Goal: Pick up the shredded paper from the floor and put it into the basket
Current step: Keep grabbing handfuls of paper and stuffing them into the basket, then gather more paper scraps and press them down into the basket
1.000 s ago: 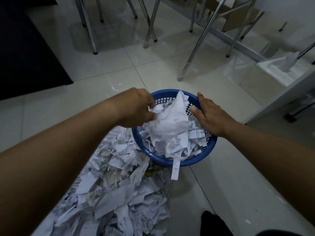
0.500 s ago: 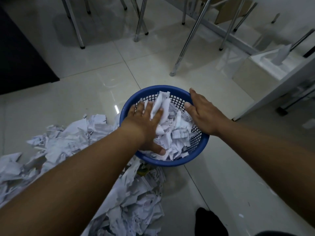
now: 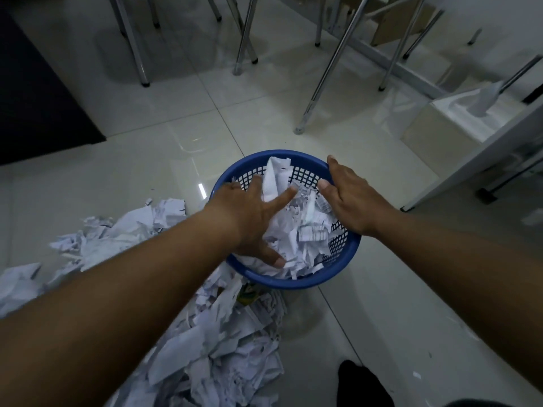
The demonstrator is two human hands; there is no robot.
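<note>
A round blue mesh basket (image 3: pixel 293 282) stands on the pale tiled floor, heaped with white shredded paper (image 3: pixel 296 236). My left hand (image 3: pixel 249 218) lies flat on that paper with its fingers spread, pressing it down inside the basket. My right hand (image 3: pixel 351 199) rests on the basket's far right rim with straight fingers, thumb toward the paper. A wide pile of shredded paper on the floor (image 3: pixel 223 348) spreads from the basket's near left side toward me and out to the left (image 3: pixel 117 233).
Chrome chair and table legs (image 3: pixel 326 71) stand on the tiles beyond the basket. A dark mat (image 3: pixel 35 101) covers the far left. A white box with a tissue (image 3: pixel 458 118) sits at right beside a white panel. A dark foot (image 3: pixel 361 383) shows at the bottom.
My left hand has gone from holding a bunch of paper above the basket to lying flat on the paper inside it. My right hand has stayed on the rim.
</note>
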